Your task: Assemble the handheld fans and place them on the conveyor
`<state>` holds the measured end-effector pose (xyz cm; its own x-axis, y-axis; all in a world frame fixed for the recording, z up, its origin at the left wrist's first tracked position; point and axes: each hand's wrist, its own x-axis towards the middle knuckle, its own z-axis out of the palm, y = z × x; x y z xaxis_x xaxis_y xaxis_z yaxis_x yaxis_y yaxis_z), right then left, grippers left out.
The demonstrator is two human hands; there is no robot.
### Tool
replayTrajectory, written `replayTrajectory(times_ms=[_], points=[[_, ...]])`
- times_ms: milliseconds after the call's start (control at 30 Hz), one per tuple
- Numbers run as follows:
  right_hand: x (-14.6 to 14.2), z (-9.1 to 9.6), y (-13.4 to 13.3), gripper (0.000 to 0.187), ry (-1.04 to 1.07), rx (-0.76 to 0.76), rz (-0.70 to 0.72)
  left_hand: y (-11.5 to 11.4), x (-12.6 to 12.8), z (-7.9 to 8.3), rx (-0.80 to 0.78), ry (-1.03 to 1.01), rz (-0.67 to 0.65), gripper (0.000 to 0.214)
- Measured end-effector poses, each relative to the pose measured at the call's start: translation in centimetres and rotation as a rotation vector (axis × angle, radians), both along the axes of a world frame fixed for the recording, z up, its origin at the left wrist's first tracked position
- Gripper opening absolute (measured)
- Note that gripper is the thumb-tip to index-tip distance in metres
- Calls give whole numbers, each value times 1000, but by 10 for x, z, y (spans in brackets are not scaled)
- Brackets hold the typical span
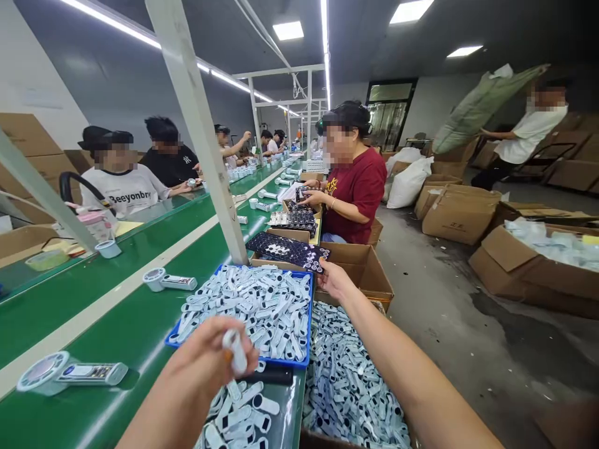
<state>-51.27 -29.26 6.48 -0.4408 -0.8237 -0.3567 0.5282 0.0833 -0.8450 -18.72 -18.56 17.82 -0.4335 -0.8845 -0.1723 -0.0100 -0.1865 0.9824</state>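
Observation:
My left hand [206, 355] is closed on a small pale-blue plastic piece [237, 352], long and round-ended, held upright in front of a blue tray [309, 330]. The tray is heaped with similar pale pieces [248, 305], many with a dark patch at one end. My right hand [334, 280] pinches the near corner of a thin black sheet [304, 254] bearing small round white-ringed pieces. That sheet is tilted over the tray's far edge and a cardboard box. More loose pieces [243, 415] lie on the table below my left hand.
A carton of pale pieces [355, 380] stands right of the table. Handheld-fan-like units [88, 373] lie on the green conveyor [154, 324]. A co-worker in a red shirt [358, 193] sits ahead; others sit across. A metal post [201, 125] rises beside the tray. Someone carries a large sack [482, 112].

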Motion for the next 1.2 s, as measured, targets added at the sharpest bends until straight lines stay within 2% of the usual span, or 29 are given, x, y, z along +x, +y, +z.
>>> replayTrajectory(times_ms=[67,100,133,233,300,400,500,633,767,933,1033,1133,1200], points=[[6,2,-2,28,-37,-33,-30,-36,-49,10,-34,69,-86,40],[8,3,-2,27,-48,-48,-46,-54,-73,9,-93,30,-136,41],[11,3,-1,27,-56,-62,-59,-71,-97,6,-168,-53,-180,40],[15,0,3,29,-79,-107,-74,-117,-160,-16,-303,-228,-177,32],[16,-2,6,30,-107,-136,-70,-140,-190,-31,-394,-351,-177,27],[14,-6,8,31,-165,-173,-61,-159,-216,-45,-552,-512,-170,20],[11,-9,9,31,-227,-208,-48,-164,-224,-51,-663,-604,-149,20],[10,-14,8,27,-285,-244,-10,-165,-222,-52,-723,-686,-138,25],[12,-16,6,27,-294,-277,31,-166,-219,-51,-790,-762,-143,21],[15,-11,1,25,-270,-276,63,-160,-221,-48,-908,-867,-101,15],[14,-5,-7,23,-210,-235,29,-158,-220,-46,-964,-854,-102,16],[7,2,-13,28,-77,-188,-19,-150,-213,-39,-932,-811,-73,22],[3,8,-10,34,38,-183,-78,-139,-201,-31,-795,-751,-8,30]])
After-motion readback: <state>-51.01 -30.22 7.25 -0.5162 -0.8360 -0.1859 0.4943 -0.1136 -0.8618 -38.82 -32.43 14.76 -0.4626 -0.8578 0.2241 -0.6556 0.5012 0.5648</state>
